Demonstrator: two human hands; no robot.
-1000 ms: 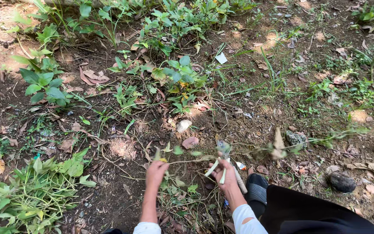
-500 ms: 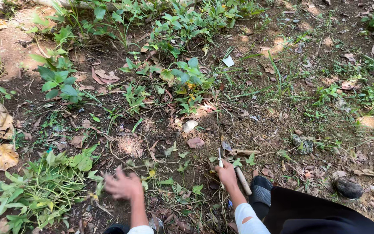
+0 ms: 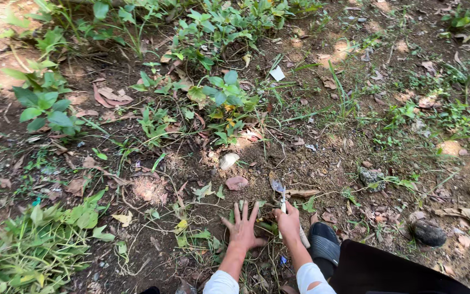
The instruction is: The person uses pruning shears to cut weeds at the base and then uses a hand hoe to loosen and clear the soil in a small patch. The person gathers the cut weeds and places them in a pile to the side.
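Gripping a small trowel point(image 3: 282, 200) with a pale handle, the right hand point(image 3: 288, 222) closes snugly round the shaft, its grey blade pointing toward 12 o'clock into bare soil at the bottom centre of the view. The left hand point(image 3: 243, 228) lies flat at the trowel's 9 o'clock, fingers spread wide on low weeds point(image 3: 205, 239), holding nothing.

To do this well, I judge the blade should go in close beside the stems and lever under the roots, with the flat hand pinning the greenery so it lifts whole.

Counted: one trowel, two hands, two white cuffs. One black shoe point(image 3: 323, 246) sits at 4 o'clock of the right hand. One pinkish stone point(image 3: 237, 183) and one pale stone point(image 3: 228, 160) lie toward 11 o'clock; one white scrap point(image 3: 277, 73) lies far off at 12.
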